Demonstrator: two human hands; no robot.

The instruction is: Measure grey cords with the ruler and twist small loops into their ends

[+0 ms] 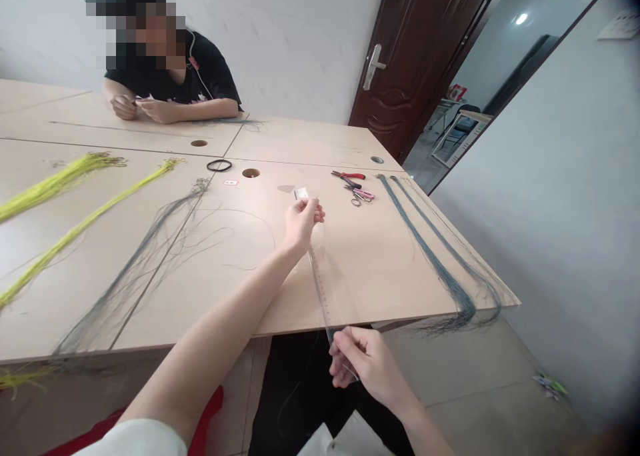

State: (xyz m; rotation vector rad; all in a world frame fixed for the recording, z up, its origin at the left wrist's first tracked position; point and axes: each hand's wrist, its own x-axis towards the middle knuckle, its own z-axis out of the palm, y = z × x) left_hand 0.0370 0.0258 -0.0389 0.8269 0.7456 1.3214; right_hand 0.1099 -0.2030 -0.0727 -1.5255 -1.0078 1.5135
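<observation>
1. The left hand was pinched around the far part of a clear ruler, over the table.
2. The right hand was closed on the ruler's near end, just past the table's near edge; a fine loop showed at its fingers, too faint to trace.
3. The ruler ran aslant between the two hands; whether it touched the table could not be told.
4. To the right of the left hand lay red-handled pliers, with pink scissors just beside them.
5. Further right, two blue strand bundles lay side by side, their near ends reaching the table's edge.
6. Left of the hands, loose grey strands spread across a table seam, and a black band lay near their far end.
7. Beyond those, on the left, lay two yellow bundles, one thicker.
8. Across the table sat a co-worker in a black top, both hands together above the tabletop.
9. A brown door stood behind, on the right.
</observation>
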